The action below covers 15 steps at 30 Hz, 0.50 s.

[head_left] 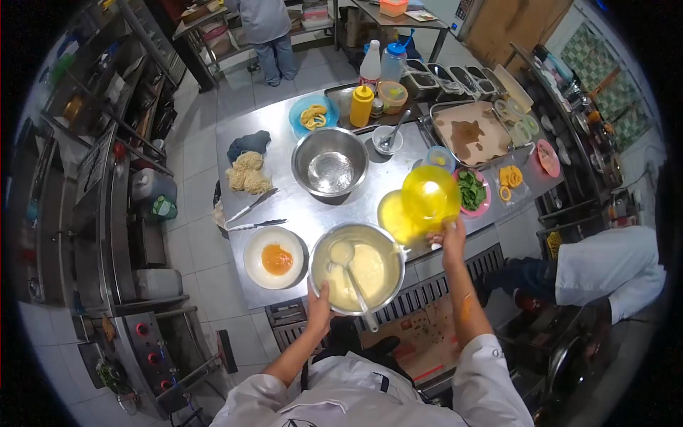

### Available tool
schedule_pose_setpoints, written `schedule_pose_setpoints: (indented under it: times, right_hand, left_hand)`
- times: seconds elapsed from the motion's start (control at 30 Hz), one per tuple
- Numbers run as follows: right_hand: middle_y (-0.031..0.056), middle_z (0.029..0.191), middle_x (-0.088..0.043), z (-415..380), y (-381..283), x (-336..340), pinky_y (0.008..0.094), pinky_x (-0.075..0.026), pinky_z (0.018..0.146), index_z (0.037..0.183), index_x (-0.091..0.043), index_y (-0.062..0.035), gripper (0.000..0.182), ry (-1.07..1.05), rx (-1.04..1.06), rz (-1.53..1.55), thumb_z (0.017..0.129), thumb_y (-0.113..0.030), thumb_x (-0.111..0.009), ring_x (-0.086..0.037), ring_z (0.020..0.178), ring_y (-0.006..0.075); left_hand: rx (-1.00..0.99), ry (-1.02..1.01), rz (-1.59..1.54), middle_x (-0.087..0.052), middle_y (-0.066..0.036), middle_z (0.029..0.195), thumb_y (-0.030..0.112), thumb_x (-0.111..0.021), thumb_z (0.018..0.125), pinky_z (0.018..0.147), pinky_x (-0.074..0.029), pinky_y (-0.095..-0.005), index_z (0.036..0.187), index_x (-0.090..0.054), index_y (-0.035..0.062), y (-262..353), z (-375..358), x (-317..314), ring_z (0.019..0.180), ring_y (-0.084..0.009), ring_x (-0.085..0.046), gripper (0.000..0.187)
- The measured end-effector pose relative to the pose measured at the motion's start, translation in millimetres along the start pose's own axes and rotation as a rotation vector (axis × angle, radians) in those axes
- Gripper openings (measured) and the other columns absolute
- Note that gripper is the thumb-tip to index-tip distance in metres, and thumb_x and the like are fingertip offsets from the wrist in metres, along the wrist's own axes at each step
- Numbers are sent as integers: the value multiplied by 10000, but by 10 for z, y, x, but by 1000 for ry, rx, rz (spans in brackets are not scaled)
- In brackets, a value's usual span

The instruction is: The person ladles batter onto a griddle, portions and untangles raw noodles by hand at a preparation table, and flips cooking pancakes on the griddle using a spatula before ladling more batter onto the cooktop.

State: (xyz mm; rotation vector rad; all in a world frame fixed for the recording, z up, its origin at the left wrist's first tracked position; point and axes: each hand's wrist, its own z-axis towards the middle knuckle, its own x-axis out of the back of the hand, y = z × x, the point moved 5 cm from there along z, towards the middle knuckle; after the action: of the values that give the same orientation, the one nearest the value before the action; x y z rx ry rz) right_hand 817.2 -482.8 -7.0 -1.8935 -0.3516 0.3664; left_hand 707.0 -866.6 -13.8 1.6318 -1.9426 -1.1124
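My left hand (319, 312) grips the near left rim of a metal bowl (399, 274). Pale creamy batter (375, 267) lies inside, and a ladle (356, 288) rests in it, its handle over the near rim. Out to the right, my right hand (451, 240) is closed on the edge of a see-through yellow bowl (431, 193), held above the table. A yellow patch shows on the steel beside it. A white bowl with orange sauce (277, 260) stands left of the batter. An unheld metal bowl (330, 162) sits farther back.
Noodle bundles (247, 173), tongs (257, 224) and a blue plate (314, 117) lie on the left of the steel table. Behind are a yellow squeeze bottle (361, 106) and a paper-lined tray (473, 133). Green leaves (470, 190) fill a pink dish. Another person (605, 270) bends at right.
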Motion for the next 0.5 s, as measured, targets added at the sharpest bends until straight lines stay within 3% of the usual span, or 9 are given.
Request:
schedule_pose_setpoints:
  times: [0.07, 0.13, 0.2, 0.33, 0.4, 0.47, 0.5]
  right_hand:
    - [128, 945, -683, 245, -290, -23, 310, -570, 493, 1183, -517, -57, 206, -39, 51, 17, 995, -142, -518, -711, 639, 228]
    - [145, 981, -689, 519, -515, -104, 324, -588, 547, 1208, -525, -45, 232, 22, 51, -30, 998, -144, -508, -725, 696, 231]
    - [141, 958, -698, 876, -560, -192, 307, -571, 540, 1210, -559, -26, 243, 86, 33, -49, 1013, -157, -505, -725, 714, 225]
    - [182, 989, -700, 1334, -509, -379, 348, -613, 588, 1168, -547, 20, 260, -49, 19, 63, 1013, -186, -513, -744, 797, 277]
    - [198, 1005, -699, 1251, -426, -314, 359, -625, 598, 1168, -536, 33, 276, -102, 0, 125, 1015, -196, -513, -748, 827, 293]
    - [217, 1040, -696, 878, -449, -239, 371, -637, 613, 1214, -511, 44, 300, -144, -48, -59, 1023, -186, -497, -742, 839, 295]
    - [218, 1045, -692, 574, -442, -111, 380, -640, 624, 1253, -494, 43, 329, -121, 72, -106, 1023, -191, -499, -735, 813, 294]
  left_hand:
    - [10, -67, -57, -474, -182, 1422, 243, -504, 1076, 716, -662, -460, 1568, -244, 148, 66, 87, -239, 1186, -289, -622, 565]
    - [-69, -88, -47, -454, -185, 1433, 257, -505, 1073, 668, -666, -442, 1565, -219, 157, -84, 412, -373, 1192, -317, -618, 579]
    - [-17, -155, -88, -429, -199, 1444, 275, -514, 1066, 672, -675, -453, 1562, -181, 167, 63, 475, -622, 1194, -363, -615, 607]
    - [-49, -172, -42, -413, -216, 1452, 296, -532, 1059, 713, -680, -485, 1559, -143, 175, 119, 740, -897, 1190, -396, -613, 645]
    - [-19, -217, -57, -352, -208, 1523, 353, -585, 1038, 745, -674, -496, 1575, -121, 191, 116, 788, -988, 1268, -390, -567, 728]
    - [-13, -233, -30, -365, -214, 1517, 348, -601, 1032, 795, -663, -505, 1560, -144, 143, 137, 782, -1066, 1230, -399, -595, 728]
    - [17, -220, -22, -373, -232, 1517, 377, -579, 1041, 834, -653, -508, 1555, -172, 114, 115, 701, -1059, 1206, -402, -613, 707]
